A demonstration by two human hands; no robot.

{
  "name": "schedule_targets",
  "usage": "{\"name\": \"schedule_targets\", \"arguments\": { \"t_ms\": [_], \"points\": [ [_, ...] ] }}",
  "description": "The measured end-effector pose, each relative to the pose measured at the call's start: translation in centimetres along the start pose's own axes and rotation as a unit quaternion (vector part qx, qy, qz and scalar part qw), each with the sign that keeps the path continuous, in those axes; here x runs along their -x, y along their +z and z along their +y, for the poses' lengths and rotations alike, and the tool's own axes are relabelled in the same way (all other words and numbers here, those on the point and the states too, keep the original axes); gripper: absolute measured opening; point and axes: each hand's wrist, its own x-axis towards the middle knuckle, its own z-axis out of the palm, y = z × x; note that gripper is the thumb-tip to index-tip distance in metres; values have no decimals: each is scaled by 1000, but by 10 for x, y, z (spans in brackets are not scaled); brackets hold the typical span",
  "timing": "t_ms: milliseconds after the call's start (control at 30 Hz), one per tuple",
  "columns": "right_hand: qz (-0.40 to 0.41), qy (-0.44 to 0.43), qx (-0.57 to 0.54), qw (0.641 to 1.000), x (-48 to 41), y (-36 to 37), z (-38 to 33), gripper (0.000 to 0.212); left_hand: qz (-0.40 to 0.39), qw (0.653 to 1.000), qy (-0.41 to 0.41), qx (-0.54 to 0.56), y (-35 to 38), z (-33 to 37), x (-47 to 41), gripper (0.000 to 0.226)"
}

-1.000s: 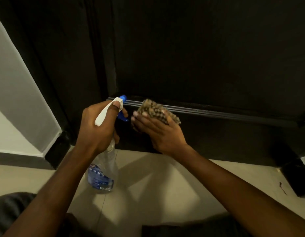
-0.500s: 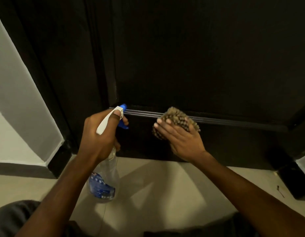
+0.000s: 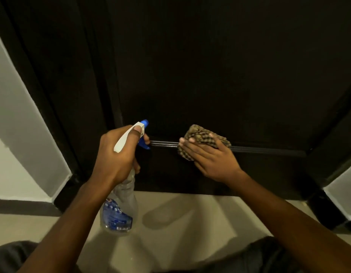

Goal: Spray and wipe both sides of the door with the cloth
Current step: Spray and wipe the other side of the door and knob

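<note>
- Nearest us, the pale floor (image 3: 190, 223) runs up to the door's bottom edge, with open room on both sides of our arms.
- Our left hand (image 3: 115, 154) has its fingers (image 3: 136, 132) clenched round the neck of the bottle (image 3: 121, 209), thumb on the white spray head. The blue nozzle sits just short of the door, and the clear body hangs down toward the floor.
- Our right hand (image 3: 212, 160) lies with its fingers (image 3: 192, 146) straight and released, pressing the checked cloth (image 3: 202, 134) flat on the dark door (image 3: 210, 66), low down, over its ridge (image 3: 269, 149).
- Right of the cloth the ridge runs free to the door's right edge.
- The dark frame (image 3: 58, 85) borders the left, with grey wall (image 3: 19, 125) beyond it.
</note>
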Motion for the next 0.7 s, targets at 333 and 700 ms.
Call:
{"name": "schedule_targets", "arguments": {
  "t_ms": [333,700],
  "points": [
    [-89,156,40,983,154,-25,105,68,-43,998,-12,38,39,16,-2,39],
    [-6,34,-44,998,-21,-9,-13,67,42,999,8,-14,-13,20,2,34]
  ]
}}
